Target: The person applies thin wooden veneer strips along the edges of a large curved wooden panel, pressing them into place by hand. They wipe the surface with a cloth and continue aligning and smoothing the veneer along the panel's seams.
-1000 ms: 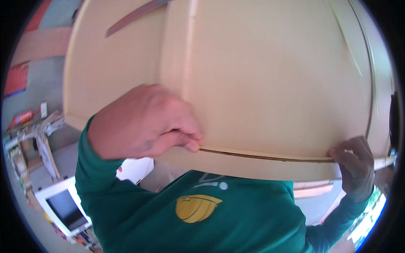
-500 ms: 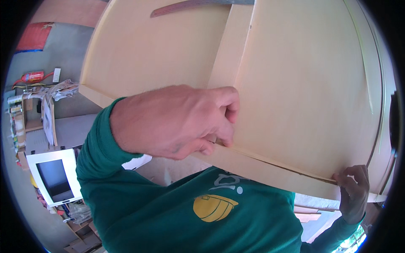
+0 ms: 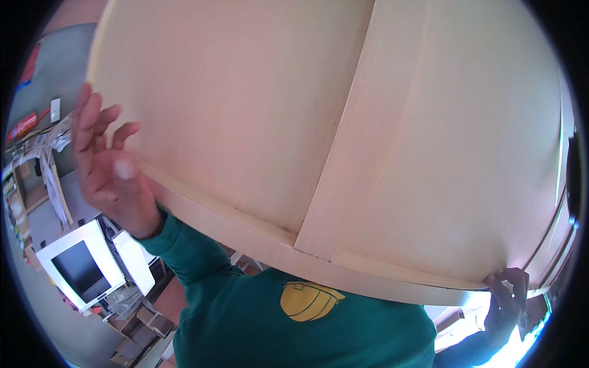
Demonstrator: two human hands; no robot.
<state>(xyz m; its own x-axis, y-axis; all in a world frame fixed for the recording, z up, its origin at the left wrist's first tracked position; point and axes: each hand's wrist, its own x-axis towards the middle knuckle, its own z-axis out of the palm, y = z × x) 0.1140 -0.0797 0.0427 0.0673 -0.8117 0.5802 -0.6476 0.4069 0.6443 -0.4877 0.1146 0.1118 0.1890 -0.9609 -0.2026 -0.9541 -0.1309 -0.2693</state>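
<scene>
A large pale wooden panel [image 3: 233, 110] fills most of the view, with a raised rim [image 3: 368, 284] along its near edge. A flat wooden crosspiece [image 3: 362, 141] runs across it from the far side to that rim. My left hand [image 3: 110, 175] is at the panel's near left corner, slightly blurred, fingers apart and extended, holding nothing. At the near right end, my right hand [image 3: 508, 300] has its fingers curled over the rim and grips the panel; its underside is hidden.
Beyond the left edge are a white-framed screen [image 3: 83, 273], a shelf unit [image 3: 27, 190] with papers and boxes, and a red fire extinguisher [image 3: 23, 126]. Dark vertical edges [image 3: 555, 230] stand close on the right. My green-sleeved body is against the near rim.
My left hand has left the crosspiece's near end, moved left to the corner and opened. The panel has shifted in view, and the dark curved strip on it is out of sight. My right hand keeps its grip.
</scene>
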